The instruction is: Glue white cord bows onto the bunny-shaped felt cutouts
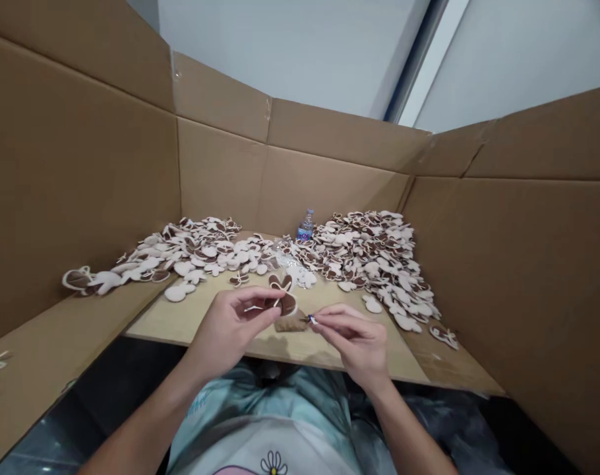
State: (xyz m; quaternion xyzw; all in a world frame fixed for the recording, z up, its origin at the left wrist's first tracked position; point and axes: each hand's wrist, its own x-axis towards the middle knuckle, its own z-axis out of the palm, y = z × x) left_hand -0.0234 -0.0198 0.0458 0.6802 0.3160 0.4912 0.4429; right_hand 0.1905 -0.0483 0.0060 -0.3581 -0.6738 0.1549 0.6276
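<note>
My left hand [238, 323] is closed on a brown bunny-shaped felt patch [287, 305] with a cream cord bow, gripped between thumb and fingers above the board. Close by, my right hand [354, 333] pinches a small blue-and-white object [312, 319] with a thin dark tip pointing toward the patch; its kind is too small to make out. Under the two hands, a small tan block or pad [291, 323] rests on the pale board [166, 322]. The held patch and the small object's tip are apart.
Heaps of similar white-and-brown patches lie at the left [196, 251] and right [374, 251]. Between them stand a water bottle [306, 225] and crinkled clear plastic [295, 267]. Tall cardboard walls [330, 171] enclose the board on the left, back and right.
</note>
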